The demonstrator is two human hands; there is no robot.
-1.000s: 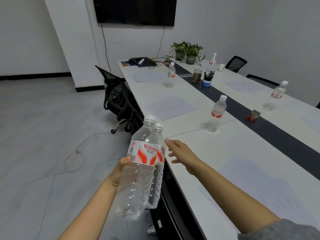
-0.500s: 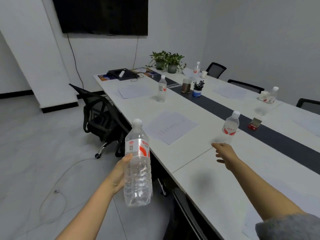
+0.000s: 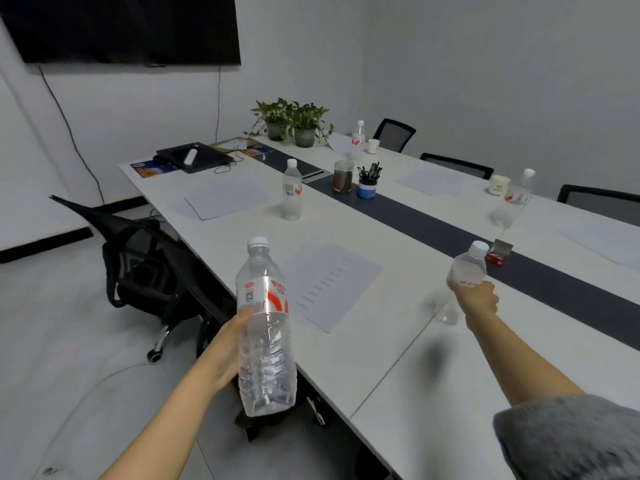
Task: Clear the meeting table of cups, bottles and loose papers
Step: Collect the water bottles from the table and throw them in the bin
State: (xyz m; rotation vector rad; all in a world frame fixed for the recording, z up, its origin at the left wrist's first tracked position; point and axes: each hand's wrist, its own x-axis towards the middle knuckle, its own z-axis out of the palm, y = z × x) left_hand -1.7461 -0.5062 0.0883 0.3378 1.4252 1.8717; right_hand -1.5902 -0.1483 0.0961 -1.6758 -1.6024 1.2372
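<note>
White table point(image 3: 381, 341) with dark strip point(image 3: 433, 223); on it bottles point(image 3: 292, 190), paper sheets point(image 3: 329, 282), cups point(image 3: 373, 146), potted plants point(image 3: 294, 123).

I see white walls point(image 3: 485, 64), a dark screen point(image 3: 128, 27) mounted on one, and a pale grey floor point(image 3: 52, 323). A black swivel chair point(image 3: 145, 271) stands beside the long white table point(image 3: 346, 358); more black chairs point(image 3: 394, 135) line its far side.

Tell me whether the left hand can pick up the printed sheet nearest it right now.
Probably not as it stands: the left hand grips a bottle, so its fingers look taken. The sheet itself lies bare on the table close by, with nothing across the way.
</note>
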